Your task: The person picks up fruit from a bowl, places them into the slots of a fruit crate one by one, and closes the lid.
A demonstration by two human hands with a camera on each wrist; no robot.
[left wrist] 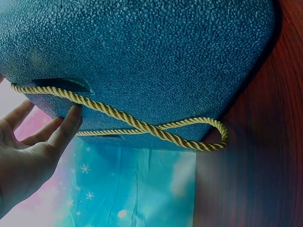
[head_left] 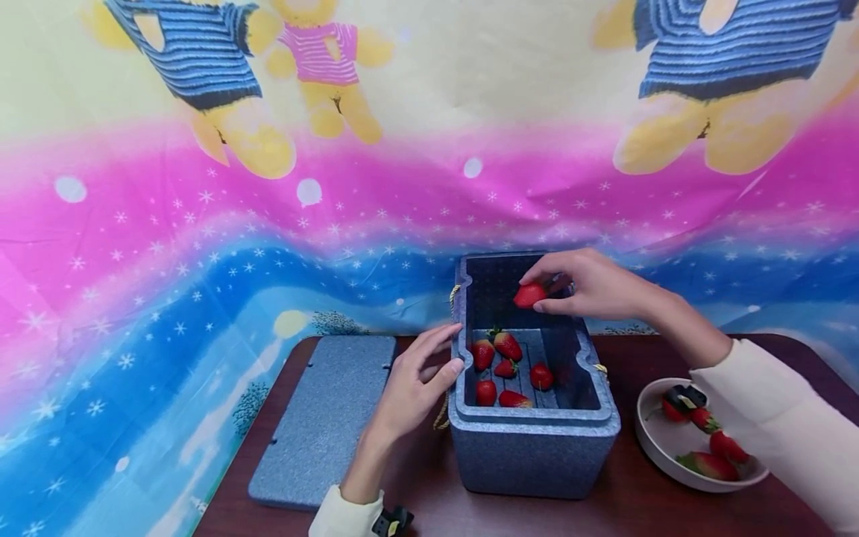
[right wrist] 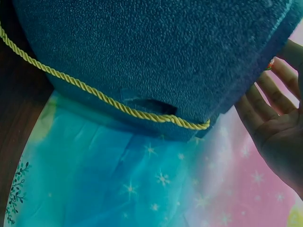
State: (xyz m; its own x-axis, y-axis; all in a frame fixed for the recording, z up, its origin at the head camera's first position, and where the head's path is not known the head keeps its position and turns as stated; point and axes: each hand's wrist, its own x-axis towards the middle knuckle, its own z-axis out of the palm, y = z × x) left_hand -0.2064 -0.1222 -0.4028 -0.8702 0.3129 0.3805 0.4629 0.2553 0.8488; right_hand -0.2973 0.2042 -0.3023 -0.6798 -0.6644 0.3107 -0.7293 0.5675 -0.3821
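Observation:
A strawberry [head_left: 530,295] is pinched between the thumb and fingers of my right hand [head_left: 590,287], above the far part of a grey-blue foam box [head_left: 530,455]. Inside the box, several strawberries lie on the floor, one of them a strawberry [head_left: 508,345] with green leaves. My left hand [head_left: 419,384] touches the box's left rim with extended fingers. In the left wrist view, the left fingertips [left wrist: 73,113] rest by the box wall near a twisted gold cord [left wrist: 113,112]. The right wrist view shows the right hand [right wrist: 277,109] beside the box edge, with only a sliver of the strawberry visible.
Left of the box, a flat grey foam lid [head_left: 329,418] lies on the dark wooden table [head_left: 429,514]. A white bowl [head_left: 661,462] with several strawberries stands at the right, partly covered by the right sleeve. A printed cloth [head_left: 416,186] hangs behind the table.

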